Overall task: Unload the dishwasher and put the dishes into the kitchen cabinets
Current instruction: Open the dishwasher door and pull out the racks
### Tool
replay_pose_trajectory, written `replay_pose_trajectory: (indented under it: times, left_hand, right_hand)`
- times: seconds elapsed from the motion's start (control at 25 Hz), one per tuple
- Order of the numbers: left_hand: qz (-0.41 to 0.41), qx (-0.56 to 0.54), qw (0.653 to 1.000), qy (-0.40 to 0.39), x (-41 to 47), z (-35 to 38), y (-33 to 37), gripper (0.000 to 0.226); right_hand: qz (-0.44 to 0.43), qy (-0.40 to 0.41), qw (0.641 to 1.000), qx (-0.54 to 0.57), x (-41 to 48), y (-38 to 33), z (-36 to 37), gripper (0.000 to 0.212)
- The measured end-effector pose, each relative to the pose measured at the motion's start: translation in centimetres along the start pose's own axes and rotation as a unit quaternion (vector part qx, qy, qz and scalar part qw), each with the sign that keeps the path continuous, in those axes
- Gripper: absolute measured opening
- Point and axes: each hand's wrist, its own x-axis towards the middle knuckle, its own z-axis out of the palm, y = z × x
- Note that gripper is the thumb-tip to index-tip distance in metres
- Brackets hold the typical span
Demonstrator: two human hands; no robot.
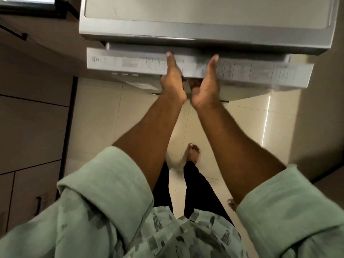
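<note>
Cream floor tiles point(104, 112) lie below the dishwasher door point(260, 73), tipped slightly ajar (control strip point(134, 62) facing up). The left hand point(173, 81) and right hand point(206, 86) grip its top edge, thumbs above, fingers hooked beneath.

The left hand point(173, 82) and right hand point(205, 86) grip the dishwasher door point(260, 72).

dishwasher point(204, 25) silver-grey | sleeves point(104, 183) pale green | floor point(104, 116) cream tiles

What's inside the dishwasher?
The door is only open a crack, gripped at its top edge by the left hand and right hand. Everything inside is hidden behind it.
</note>
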Motion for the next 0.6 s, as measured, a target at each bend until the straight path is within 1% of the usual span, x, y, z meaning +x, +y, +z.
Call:
replay_pose_trajectory:
  times: [0.04, 0.12, 0.16, 0.24, 0.28, 0.32, 0.4, 0.48, 0.52, 0.6]
  left_hand:
    - [-0.004, 0.0, 1.0, 0.018, -1.2, -1.3, -1.7, 0.081]
    - [-0.025, -0.031, 0.998, 0.039, -3.4, -4.1, -5.3, 0.073]
    - [-0.046, -0.044, 0.996, 0.056, -4.3, -5.5, -6.9, 0.073]
    - [-0.093, -0.06, 0.99, 0.092, -5.6, -8.2, -10.3, 0.075]
    - [-0.109, -0.058, 0.988, 0.093, -5.9, -9.3, -11.8, 0.073]
    - [-0.118, -0.056, 0.988, 0.082, -6.2, -10.1, -12.8, 0.07]
    - [-0.111, -0.054, 0.991, 0.051, -6.1, -11.8, -14.6, 0.064]
    - [-0.094, -0.051, 0.994, 0.021, -5.7, -13.1, -15.5, 0.051]
    - [-0.087, -0.046, 0.995, 0.007, -5.6, -13.6, -15.9, 0.046]
    - [-0.077, -0.038, 0.996, -0.011, -4.9, -14.5, -16.8, 0.044]
  right_hand:
    - [0.003, 0.004, 1.0, 0.006, -1.2, 1.4, -1.6, 0.066]
    - [0.016, 0.022, 0.999, 0.022, -4.2, 4.2, -5.3, 0.068]
    - [0.03, 0.046, 0.998, 0.026, -5.6, 5.5, -7.2, 0.07]
    - [0.064, 0.101, 0.992, 0.032, -8.1, 8.0, -10.8, 0.082]
    - [0.076, 0.116, 0.99, 0.037, -8.9, 9.0, -12.3, 0.087]
    - [0.078, 0.122, 0.989, 0.039, -9.5, 9.7, -13.4, 0.088]
    - [0.059, 0.116, 0.99, 0.047, -10.3, 10.7, -14.5, 0.082]
    - [0.045, 0.103, 0.993, 0.035, -10.5, 11.3, -14.9, 0.077]
    - [0.038, 0.102, 0.994, 0.028, -10.5, 11.6, -15.3, 0.078]
    - [0.026, 0.093, 0.995, 0.026, -10.5, 12.6, -16.0, 0.084]
